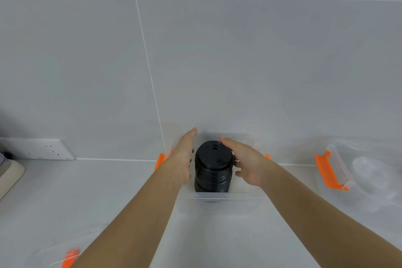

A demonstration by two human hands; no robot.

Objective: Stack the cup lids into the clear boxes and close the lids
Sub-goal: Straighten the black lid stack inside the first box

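cup lids (213, 165) black | box clips (159, 161) orange | wall tiles (239, 61) grey | socket (43, 149) white

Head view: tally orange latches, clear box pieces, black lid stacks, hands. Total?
Orange plastic latches: 4
Clear plastic box pieces: 3
Stack of black round cup lids: 1
Hands: 2, left hand and right hand
Total: 10

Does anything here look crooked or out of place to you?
Only slightly: the stack of black lids in the clear box is not quite straight, its lower lids sitting a little off from the upper ones. Nothing looks spilled or broken.
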